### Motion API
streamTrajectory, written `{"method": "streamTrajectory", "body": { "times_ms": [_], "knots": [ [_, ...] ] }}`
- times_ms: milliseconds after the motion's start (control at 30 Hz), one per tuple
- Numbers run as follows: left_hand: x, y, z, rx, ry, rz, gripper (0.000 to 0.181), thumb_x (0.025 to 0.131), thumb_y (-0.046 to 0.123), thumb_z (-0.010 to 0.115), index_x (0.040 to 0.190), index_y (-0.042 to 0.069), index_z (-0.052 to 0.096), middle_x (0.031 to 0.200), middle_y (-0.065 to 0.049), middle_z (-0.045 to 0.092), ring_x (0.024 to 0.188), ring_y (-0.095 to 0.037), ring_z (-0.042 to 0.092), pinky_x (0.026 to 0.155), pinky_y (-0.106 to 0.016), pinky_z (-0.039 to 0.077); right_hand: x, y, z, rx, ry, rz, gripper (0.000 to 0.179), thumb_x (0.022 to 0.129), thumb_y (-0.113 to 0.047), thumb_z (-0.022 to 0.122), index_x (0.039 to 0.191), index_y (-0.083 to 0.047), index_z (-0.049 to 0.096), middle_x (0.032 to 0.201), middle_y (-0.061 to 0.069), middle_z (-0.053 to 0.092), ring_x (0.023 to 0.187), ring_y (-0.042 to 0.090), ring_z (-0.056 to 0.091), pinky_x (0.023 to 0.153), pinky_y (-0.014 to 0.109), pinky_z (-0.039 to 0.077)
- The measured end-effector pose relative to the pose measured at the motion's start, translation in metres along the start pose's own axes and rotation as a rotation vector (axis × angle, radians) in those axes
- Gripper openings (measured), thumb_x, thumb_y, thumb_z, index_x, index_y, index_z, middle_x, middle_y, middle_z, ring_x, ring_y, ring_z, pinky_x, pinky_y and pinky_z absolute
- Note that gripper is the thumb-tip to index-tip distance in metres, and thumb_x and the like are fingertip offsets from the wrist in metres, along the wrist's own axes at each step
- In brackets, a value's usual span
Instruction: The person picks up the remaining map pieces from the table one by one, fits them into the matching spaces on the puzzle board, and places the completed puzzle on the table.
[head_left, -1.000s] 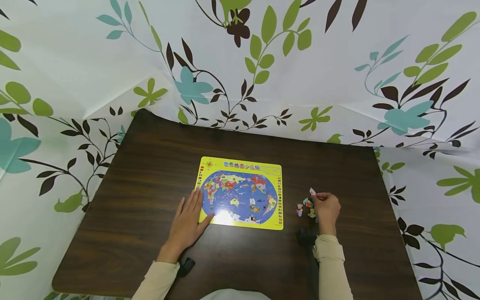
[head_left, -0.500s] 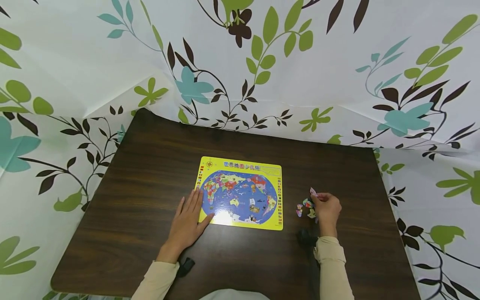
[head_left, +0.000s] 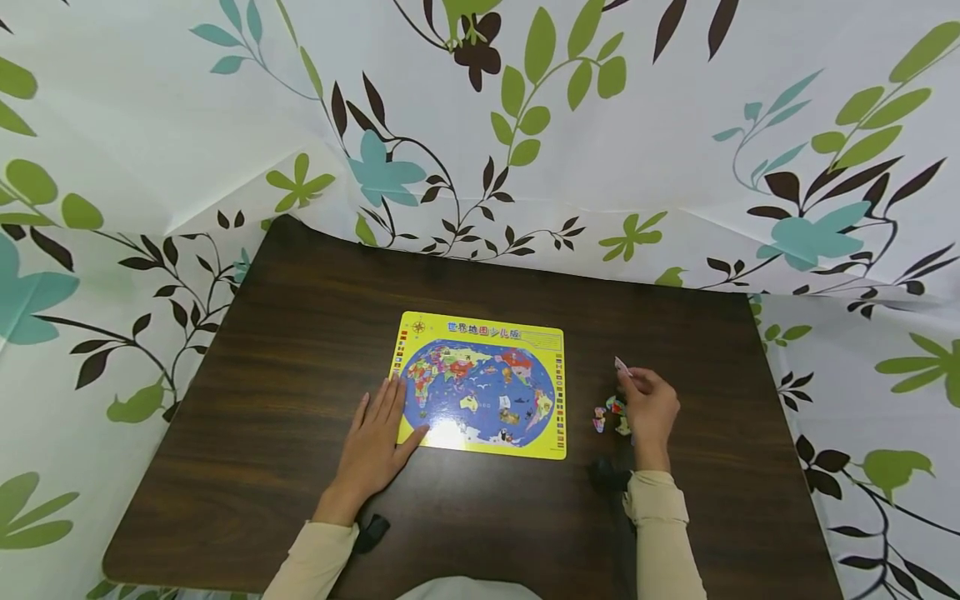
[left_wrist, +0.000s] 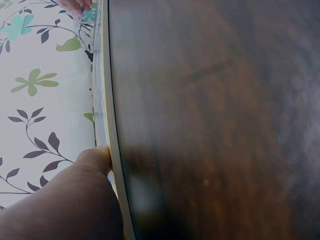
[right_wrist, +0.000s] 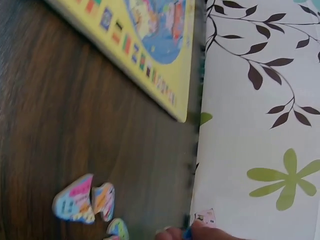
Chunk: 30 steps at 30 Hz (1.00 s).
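Observation:
My left hand (head_left: 372, 446) rests on the left edge of a yellow-bordered world map puzzle board (head_left: 487, 451), fingers straight and thumb spread along the lower edge. In the left wrist view its thumb (left_wrist: 95, 161) lies at the board's rim. To the right of the board, my right hand (head_left: 652, 415) pinches a small pink puzzle piece (head_left: 621, 366) between thumb and fingertips, above a few loose puzzle pieces (head_left: 599, 419). That pink piece (right_wrist: 205, 217) also shows at the bottom of the right wrist view, beyond the fingertips.
Everything lies on a dark wood-grain table (head_left: 300, 333). Its far edge meets a white hanging sheet (head_left: 675, 117) printed with leaves and flowers. A dark strapped object (head_left: 371, 533) sits by the left wrist, another (head_left: 611, 475) by the right.
My right hand has moved slightly away from the body with the pink puzzle piece, whose tilt has changed. The left hand and the board stay where they were.

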<state>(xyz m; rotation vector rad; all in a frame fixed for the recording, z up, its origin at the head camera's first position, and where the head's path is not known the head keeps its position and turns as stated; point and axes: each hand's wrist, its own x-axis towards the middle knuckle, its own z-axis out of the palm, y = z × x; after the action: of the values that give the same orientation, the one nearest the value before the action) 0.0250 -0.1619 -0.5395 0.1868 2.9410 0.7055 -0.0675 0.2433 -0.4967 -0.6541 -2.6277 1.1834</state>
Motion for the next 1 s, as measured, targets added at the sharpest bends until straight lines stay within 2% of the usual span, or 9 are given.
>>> {"method": "streamTrajectory", "body": {
  "times_ms": [100,233,367,467,567,667,833,1000],
  "knots": [
    [-0.001,-0.001,0.001,-0.003,0.007,0.002,0.088,0.102,0.052,0.056,0.164,0.002,0.020,0.172,-0.014,0.015,0.160,-0.029,0.011,0.128,-0.052,0.002,0.000,-0.005,0.003,0.095,-0.048,-0.005,0.027,0.101,-0.017,0.070,0.116,0.004,0.075,0.104,0.024,0.076,0.074,0.003,0.070,0.061,0.009,0.049],
    [0.000,-0.002,0.003,-0.015,0.040,0.016,0.087,0.102,0.051,0.057,0.164,0.002,0.021,0.171,-0.014,0.018,0.159,-0.030,0.013,0.128,-0.051,0.003,-0.001,-0.012,0.009,0.206,-0.089,-0.028,0.027,0.102,-0.008,0.066,0.123,0.008,0.071,0.107,0.028,0.074,0.072,-0.003,0.066,0.062,0.011,0.052],
    [0.000,-0.002,0.003,-0.019,0.065,0.029,0.086,0.102,0.051,0.057,0.163,0.002,0.023,0.171,-0.015,0.020,0.159,-0.031,0.015,0.128,-0.051,0.003,-0.002,-0.018,0.015,0.267,-0.097,-0.064,0.024,0.100,-0.002,0.066,0.120,0.011,0.068,0.102,0.030,0.074,0.068,-0.004,0.066,0.061,0.011,0.052],
    [0.001,-0.002,0.003,-0.012,0.048,0.024,0.086,0.102,0.051,0.057,0.164,0.002,0.022,0.171,-0.014,0.019,0.159,-0.030,0.013,0.128,-0.051,0.003,-0.004,-0.020,0.020,0.312,-0.098,-0.069,0.020,0.098,0.000,0.068,0.114,0.011,0.067,0.099,0.029,0.074,0.067,-0.004,0.067,0.064,0.011,0.054],
    [0.001,-0.003,0.002,-0.006,0.020,0.014,0.087,0.102,0.052,0.056,0.164,0.003,0.020,0.172,-0.014,0.016,0.160,-0.029,0.011,0.128,-0.052,0.002,-0.006,-0.022,0.025,0.308,-0.103,-0.053,0.017,0.097,-0.004,0.071,0.110,0.008,0.070,0.097,0.026,0.076,0.069,0.000,0.069,0.064,0.014,0.056],
    [0.001,-0.003,0.002,0.004,0.000,0.006,0.088,0.103,0.054,0.055,0.165,0.004,0.018,0.172,-0.013,0.014,0.160,-0.028,0.009,0.128,-0.051,0.001,-0.010,-0.026,0.031,0.265,-0.136,-0.032,0.020,0.097,-0.010,0.074,0.112,0.003,0.075,0.098,0.022,0.077,0.074,0.008,0.072,0.065,0.015,0.056],
    [0.001,-0.005,0.003,0.011,-0.004,0.001,0.088,0.102,0.054,0.055,0.165,0.004,0.017,0.172,-0.012,0.013,0.160,-0.028,0.009,0.128,-0.051,0.001,-0.018,-0.034,0.043,0.202,-0.254,-0.002,0.027,0.100,-0.018,0.071,0.121,-0.001,0.075,0.105,0.019,0.075,0.088,0.024,0.073,0.070,0.015,0.055],
    [0.001,-0.003,0.001,0.009,-0.004,0.005,0.088,0.102,0.054,0.055,0.165,0.004,0.017,0.172,-0.012,0.014,0.160,-0.028,0.009,0.128,-0.051,0.001,-0.026,-0.043,0.055,0.180,-0.344,0.031,0.029,0.100,-0.019,0.070,0.123,-0.002,0.073,0.105,0.018,0.074,0.089,0.028,0.072,0.070,0.020,0.057]
  ]
}}
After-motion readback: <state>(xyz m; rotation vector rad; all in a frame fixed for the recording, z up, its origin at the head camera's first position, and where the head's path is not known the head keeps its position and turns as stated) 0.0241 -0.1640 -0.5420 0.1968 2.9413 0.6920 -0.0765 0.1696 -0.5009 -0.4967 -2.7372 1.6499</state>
